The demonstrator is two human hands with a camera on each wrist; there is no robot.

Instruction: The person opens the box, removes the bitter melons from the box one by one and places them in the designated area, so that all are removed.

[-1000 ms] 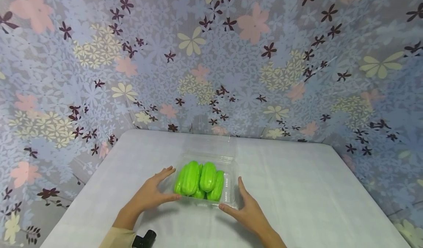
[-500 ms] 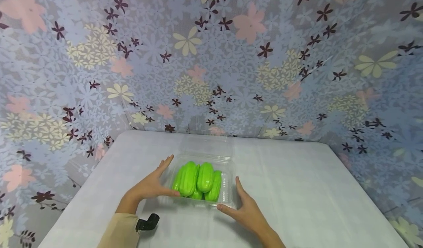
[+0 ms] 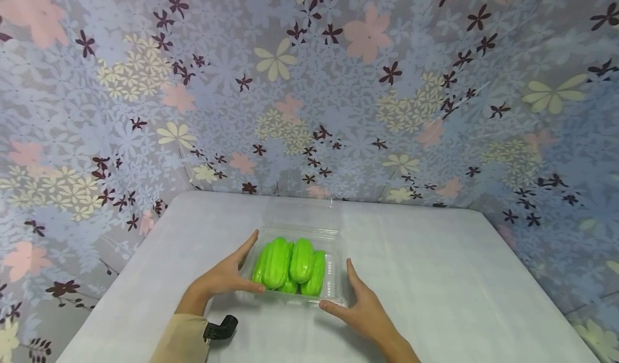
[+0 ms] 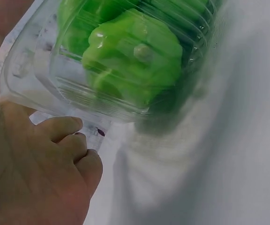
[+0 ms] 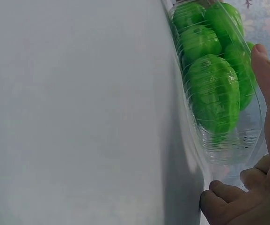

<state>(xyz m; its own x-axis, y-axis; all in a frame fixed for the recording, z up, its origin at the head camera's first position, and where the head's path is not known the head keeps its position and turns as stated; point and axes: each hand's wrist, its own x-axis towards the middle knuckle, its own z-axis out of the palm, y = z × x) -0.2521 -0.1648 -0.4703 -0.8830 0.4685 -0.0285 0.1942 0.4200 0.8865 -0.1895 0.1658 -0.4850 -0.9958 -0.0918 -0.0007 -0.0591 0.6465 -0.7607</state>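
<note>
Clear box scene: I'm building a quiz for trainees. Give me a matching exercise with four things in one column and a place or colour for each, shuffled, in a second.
Things:
1. left hand
2. right hand
3. gourds
4. table

Place or colour:
A. white surface under the box
B. bright green, inside the box
C. at the box's near right corner
D. along the box's left side

Pairs: 1-D, 2-C, 3-B, 4-A
</note>
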